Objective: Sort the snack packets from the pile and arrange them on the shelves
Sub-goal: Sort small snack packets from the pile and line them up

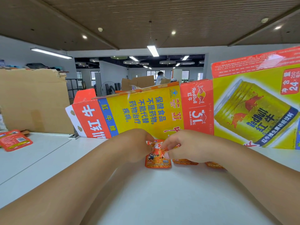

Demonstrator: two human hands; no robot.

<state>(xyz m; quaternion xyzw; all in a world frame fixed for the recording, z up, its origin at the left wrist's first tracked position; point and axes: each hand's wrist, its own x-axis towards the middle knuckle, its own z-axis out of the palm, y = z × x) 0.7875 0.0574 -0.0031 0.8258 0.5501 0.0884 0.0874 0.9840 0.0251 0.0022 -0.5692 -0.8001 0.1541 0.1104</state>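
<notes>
The Red Bull carton (162, 111), opened out, stands like a wall on the white table (146, 200); whether anything lies inside or behind it cannot be told. Just in front of the carton's lower edge lie three orange packets in a row. The orange snack packet (158, 160) is leftmost, flat on the table; the left hand (136, 145) pinches its upper left corner with curled fingers, and the right hand (186, 146) pinches its top edge between thumb and fingertips. The second orange packet (185, 161) shows only its lower strip under the right hand; the third orange packet (212, 165) peeps out beyond the right wrist. Far to the left of the carton a small heap of red packets (14, 140) overlaps, its count unclear; behind that heap a brown cardboard sheet (32, 101) stands upright. The carton closes the far side; bare table surface spreads nearer than the row and leftward toward the heap.
</notes>
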